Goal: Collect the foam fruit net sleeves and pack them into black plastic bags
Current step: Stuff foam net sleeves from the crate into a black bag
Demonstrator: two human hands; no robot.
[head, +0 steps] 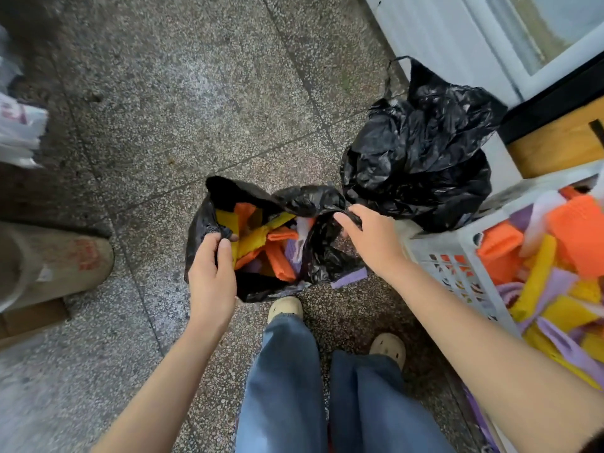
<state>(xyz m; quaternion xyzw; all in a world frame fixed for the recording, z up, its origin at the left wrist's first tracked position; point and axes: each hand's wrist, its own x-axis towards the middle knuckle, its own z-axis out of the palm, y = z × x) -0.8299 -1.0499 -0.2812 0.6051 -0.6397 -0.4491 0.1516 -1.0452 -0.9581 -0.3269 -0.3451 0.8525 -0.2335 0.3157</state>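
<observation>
The left hand pinches the left rim of the open black bag, its fingers curled tight round a gathered fold of the plastic. The right hand grips the opposite rim, its fingers bent over a bunched edge of the film. Between the two sets of fingers the mouth of the bag gapes, and inside it lie the foam net sleeves, orange, yellow and pale purple, heaped loosely and reaching close under the left fingers. The bag stands on the speckled stone floor. Just below the right fingers, outside the bag and touching its side, a single purple sleeve lies flat on the floor. Beyond the right fingers, up and to the right, sits a second black bag, crumpled and full, with one handle loop standing up. To the right of the right wrist is a white slatted basket, and the loose sleeves in the same three colours are piled high in it. Below both hands are the person's blue jeans and two cream clogs, the nearer one touching the bottom of the open bag. Far to the left of the left fingers stand a beige sack with red print and a cardboard box.
</observation>
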